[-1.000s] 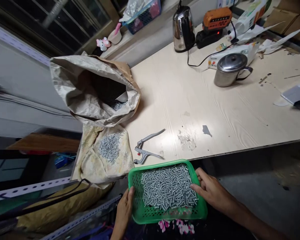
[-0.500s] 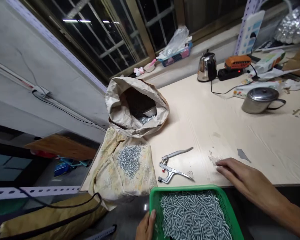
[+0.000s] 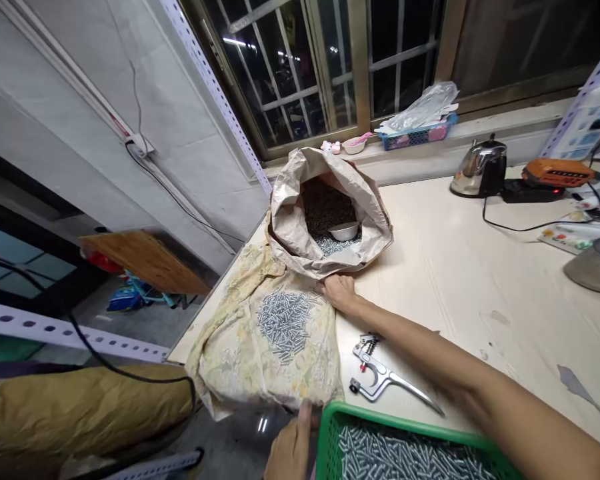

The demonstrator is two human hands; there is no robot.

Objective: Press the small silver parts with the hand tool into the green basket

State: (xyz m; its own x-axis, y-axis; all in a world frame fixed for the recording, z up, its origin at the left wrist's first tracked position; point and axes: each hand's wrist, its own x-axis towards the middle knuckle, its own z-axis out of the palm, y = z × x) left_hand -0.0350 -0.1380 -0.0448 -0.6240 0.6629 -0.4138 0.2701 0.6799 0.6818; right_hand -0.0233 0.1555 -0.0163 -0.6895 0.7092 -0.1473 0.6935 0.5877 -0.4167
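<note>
A pale flowered cloth (image 3: 230,367) lies over the table's left corner, with a heap of small silvery screw-like metal pieces (image 3: 286,323) on it. My right hand (image 3: 341,292) reaches across to the cloth's far right corner, its fingers closed there beside the base of the paper sack; the fingertips are partly hidden. At the cloth's front edge is my left hand (image 3: 291,443), thumb over the edge and fingers bent together below. A green plastic basket (image 3: 410,423) full of similar pieces stands at the front. Metal snap pliers (image 3: 380,377) lie beneath my right forearm.
The open paper sack (image 3: 285,220) holds more pieces and a white scoop (image 3: 344,231). At the back right are a kettle (image 3: 480,167), an orange battery on a charger (image 3: 557,173) and a metal pot (image 3: 595,263). A wrapped brown roll (image 3: 90,407) lies lower left.
My right hand has moved left from the bare tabletop to the cloth beside the sack. My left hand has let go of the basket rim and reached the cloth's front edge. The view has turned left.
</note>
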